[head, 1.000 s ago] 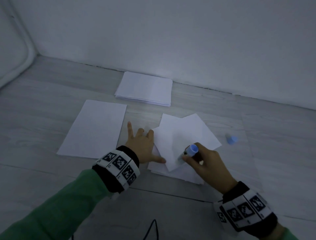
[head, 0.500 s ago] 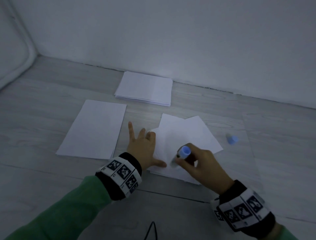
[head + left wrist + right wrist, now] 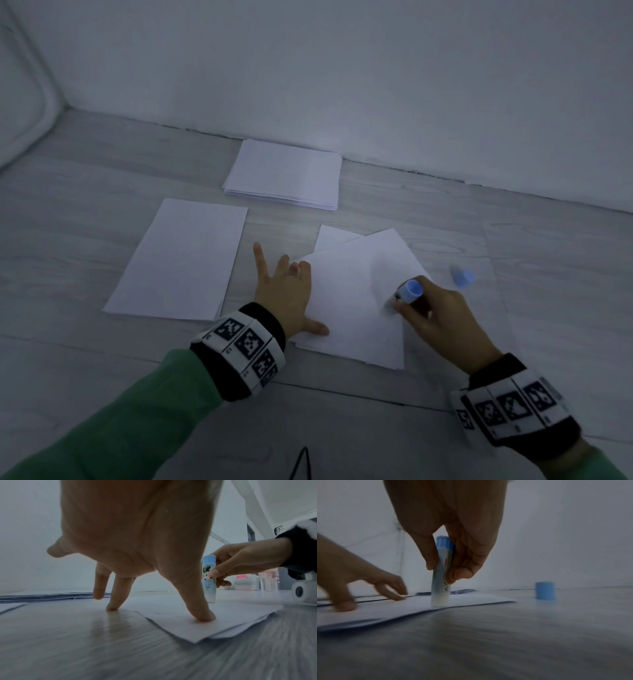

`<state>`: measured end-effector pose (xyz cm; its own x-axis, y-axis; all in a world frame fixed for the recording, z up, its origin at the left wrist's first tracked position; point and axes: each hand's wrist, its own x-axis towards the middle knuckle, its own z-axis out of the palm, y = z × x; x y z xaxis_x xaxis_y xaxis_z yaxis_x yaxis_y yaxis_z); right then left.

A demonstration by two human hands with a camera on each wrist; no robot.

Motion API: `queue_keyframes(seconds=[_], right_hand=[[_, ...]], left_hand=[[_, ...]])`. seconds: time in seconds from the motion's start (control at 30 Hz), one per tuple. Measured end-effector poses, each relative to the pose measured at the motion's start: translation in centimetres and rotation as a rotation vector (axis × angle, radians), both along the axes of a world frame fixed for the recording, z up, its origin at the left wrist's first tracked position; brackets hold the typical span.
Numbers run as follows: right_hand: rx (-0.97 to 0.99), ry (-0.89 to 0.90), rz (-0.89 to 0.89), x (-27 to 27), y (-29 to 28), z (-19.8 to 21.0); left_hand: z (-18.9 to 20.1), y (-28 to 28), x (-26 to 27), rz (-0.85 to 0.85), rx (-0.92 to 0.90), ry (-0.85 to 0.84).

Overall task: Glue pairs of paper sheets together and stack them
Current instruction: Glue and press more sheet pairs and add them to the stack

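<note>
The right hand has its grip around the glue stick, tip on the top sheet; the left hand, grip wide, presses that sheet down.

glue stick: pale blue, cow print | cap: blue | paper sheets: white | sleeve: green | wristbands: black-white squares | floor: grey woodgrain

Dim, bluish light; wrist views blurred and edge-warped.
</note>
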<state>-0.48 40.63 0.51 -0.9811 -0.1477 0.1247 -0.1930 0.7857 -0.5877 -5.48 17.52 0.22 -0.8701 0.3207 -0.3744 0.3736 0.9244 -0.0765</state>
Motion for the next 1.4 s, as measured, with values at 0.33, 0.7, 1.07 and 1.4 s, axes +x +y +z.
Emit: queue_keyframes(seconds=[0.33,0.7,1.07,1.4], right_hand=[[0.081,0.043,-0.288,-2.5,5.4,0.1],[-0.15,0.108,-0.239,-5.0,4.4,2.8],[0.044,-0.069,-0.042,-11.5,0.6,0.7],[0.049,-0.11,0.017,-7.1,2.5,0.6]], left_hand=[[0.6,0.1,-0.1,-0.005,-0.03,-0.012],[3.3,-2.4,-3.2,-0.034,0.106,-0.036],[-0.1,6.4,-5.6,-0.497,0.142,-0.23],[-0.3,6.5,-5.4,-0.491,0.082,-0.169]])
